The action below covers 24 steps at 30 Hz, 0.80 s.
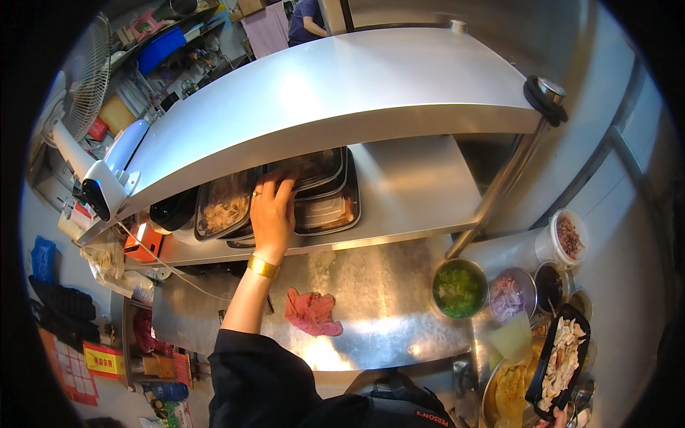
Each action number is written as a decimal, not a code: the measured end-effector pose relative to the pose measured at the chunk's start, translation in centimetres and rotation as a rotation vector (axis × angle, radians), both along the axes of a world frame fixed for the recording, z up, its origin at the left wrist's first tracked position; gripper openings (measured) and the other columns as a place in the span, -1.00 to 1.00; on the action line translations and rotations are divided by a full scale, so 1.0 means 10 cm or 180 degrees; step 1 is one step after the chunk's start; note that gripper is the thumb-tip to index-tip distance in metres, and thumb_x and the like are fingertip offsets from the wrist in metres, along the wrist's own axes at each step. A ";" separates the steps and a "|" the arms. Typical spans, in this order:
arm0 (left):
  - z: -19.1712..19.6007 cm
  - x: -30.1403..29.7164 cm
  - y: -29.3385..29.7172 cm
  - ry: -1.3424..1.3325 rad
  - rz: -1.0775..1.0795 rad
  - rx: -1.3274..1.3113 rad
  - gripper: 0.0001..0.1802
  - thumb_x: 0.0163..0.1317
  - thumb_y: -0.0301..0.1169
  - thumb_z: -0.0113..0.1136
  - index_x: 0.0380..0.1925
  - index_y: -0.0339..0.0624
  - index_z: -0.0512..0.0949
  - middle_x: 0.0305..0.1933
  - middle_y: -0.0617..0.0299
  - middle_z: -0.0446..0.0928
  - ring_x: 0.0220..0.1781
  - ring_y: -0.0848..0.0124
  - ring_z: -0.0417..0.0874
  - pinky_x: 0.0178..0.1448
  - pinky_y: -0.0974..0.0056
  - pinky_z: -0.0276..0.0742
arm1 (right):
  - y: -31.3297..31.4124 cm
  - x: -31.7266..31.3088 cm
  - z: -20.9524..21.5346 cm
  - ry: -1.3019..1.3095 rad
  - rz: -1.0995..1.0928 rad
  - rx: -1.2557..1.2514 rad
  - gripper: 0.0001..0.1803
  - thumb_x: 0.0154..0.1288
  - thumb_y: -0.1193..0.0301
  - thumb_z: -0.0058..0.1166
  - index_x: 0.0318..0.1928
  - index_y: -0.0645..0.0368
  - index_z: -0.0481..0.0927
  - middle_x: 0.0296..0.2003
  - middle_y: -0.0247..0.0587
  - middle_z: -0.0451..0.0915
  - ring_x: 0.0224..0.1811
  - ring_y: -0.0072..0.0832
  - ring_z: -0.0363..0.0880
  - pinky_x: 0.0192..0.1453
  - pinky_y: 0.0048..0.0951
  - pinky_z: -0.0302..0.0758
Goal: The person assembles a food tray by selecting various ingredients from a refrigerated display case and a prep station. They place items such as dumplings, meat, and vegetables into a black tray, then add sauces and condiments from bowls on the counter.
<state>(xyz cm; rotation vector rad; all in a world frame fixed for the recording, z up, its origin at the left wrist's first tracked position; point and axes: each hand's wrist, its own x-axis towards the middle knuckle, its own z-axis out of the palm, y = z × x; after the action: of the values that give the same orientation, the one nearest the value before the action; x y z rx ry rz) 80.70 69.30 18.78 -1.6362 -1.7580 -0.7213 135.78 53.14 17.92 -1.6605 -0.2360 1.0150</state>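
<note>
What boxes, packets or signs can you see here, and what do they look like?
Black meal trays: stacked on the steel shelf's lower level, rectangular, clear lids; the left hand rests on them.
Black tray of shredded pale meat: lower right, long and narrow, held by the right hand.
Round clear tub: right edge, brownish bits inside.
Yellow and red packet: lower left, flat rectangle.
Orange box: left under the shelf, small, boxy.
</note>
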 end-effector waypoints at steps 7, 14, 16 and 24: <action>-0.04 0.23 -0.07 -0.0434 0.0260 0.0553 -0.64 -0.01 -0.61 0.00 -0.13 -0.24 0.37 -0.11 0.01 0.32 -0.15 0.07 0.37 -0.03 0.14 0.28 | -0.03 0.06 -0.06 -0.0028 -0.0137 0.0034 -0.57 0.08 0.49 0.03 0.01 0.21 0.31 -0.52 -0.30 0.43 -0.70 -0.55 0.32 -0.70 -0.62 0.26; -0.42 0.41 -0.17 -0.6096 -0.1072 0.0388 -0.64 0.20 -0.33 0.02 -0.11 -0.36 0.24 -0.12 0.04 0.37 -0.10 0.28 0.48 0.00 0.26 0.49 | -0.04 0.04 -0.02 -0.0050 -0.0055 0.0115 -0.57 0.06 0.49 0.03 0.00 0.22 0.33 -0.42 -0.28 0.43 -0.66 -0.54 0.32 -0.66 -0.62 0.25; -0.35 0.36 -0.07 -0.6385 -0.1504 0.0549 -0.68 0.22 -0.33 0.00 -0.17 -0.36 0.29 -0.11 0.00 0.40 -0.06 0.22 0.49 0.02 0.24 0.46 | -0.04 -0.01 0.01 -0.0086 -0.0204 0.0080 -0.60 0.07 0.49 0.02 -0.03 0.23 0.36 -0.41 -0.27 0.43 -0.63 -0.55 0.33 -0.65 -0.63 0.24; -0.17 0.03 0.12 -0.7687 -0.2319 0.0561 -0.80 0.23 -0.40 -0.05 -0.32 -0.36 0.36 -0.28 -0.01 0.47 -0.23 0.25 0.51 -0.08 0.24 0.51 | -0.10 -0.01 0.04 -0.0258 0.0109 0.0109 -0.69 0.10 0.51 -0.03 -0.09 0.25 0.40 -0.40 -0.28 0.46 -0.57 -0.55 0.35 -0.59 -0.59 0.25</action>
<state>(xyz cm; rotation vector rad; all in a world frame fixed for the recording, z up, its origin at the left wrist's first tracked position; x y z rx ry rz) 80.97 70.52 17.05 -0.5156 -1.5210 -3.9863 135.71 52.14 18.31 -1.6733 -0.3349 0.9650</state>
